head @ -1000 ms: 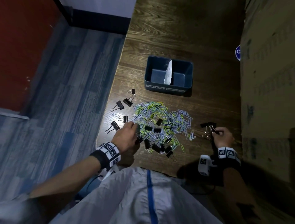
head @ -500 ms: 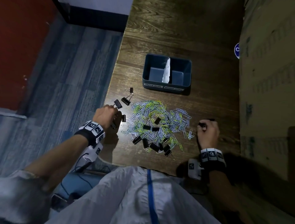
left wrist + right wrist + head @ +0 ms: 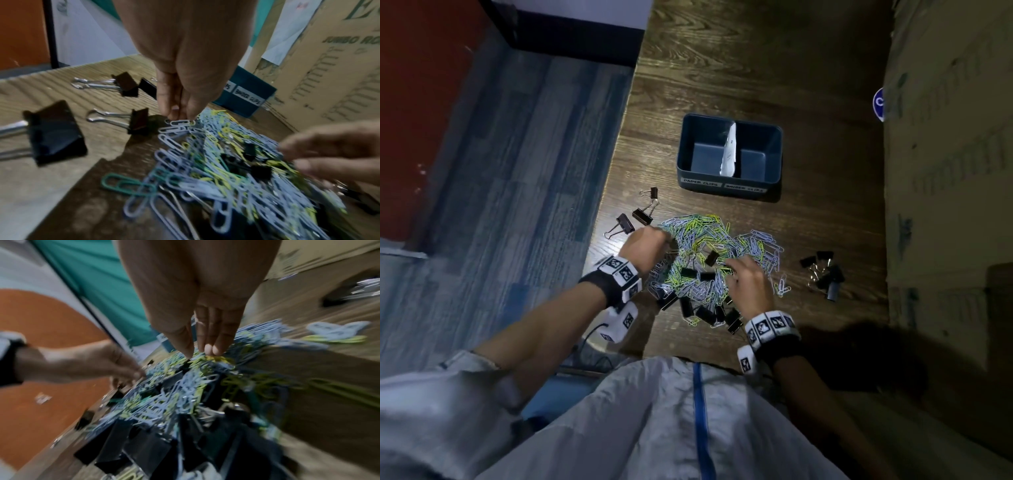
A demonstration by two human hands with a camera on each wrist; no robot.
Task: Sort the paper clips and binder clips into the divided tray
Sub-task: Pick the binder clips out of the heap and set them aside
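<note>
A dark blue divided tray [image 3: 774, 176] with a white divider stands on the wooden table, labelled for paper clips on the left and binder clips on the right; both halves look bare. In front of it lies a heap of blue, yellow and green paper clips [image 3: 705, 240] mixed with black binder clips [image 3: 710, 257]. My left hand [image 3: 667, 240] is at the heap's left edge, its fingertips [image 3: 174, 112] pinching a light-blue paper clip [image 3: 182, 122]. My right hand [image 3: 732, 265] reaches into the heap's right side, fingers fairly straight, fingertips [image 3: 213, 348] touching the clips.
A cluster of binder clips [image 3: 823, 274] lies to the right of the heap, and three more [image 3: 635, 217] lie near the table's left edge. A tall cardboard box [image 3: 945, 171] walls off the right side. Carpeted floor lies beyond the left edge.
My right hand let go of the binder clips at the right and moved left onto the heap. My left hand moved from the left binder clips to the heap's edge.
</note>
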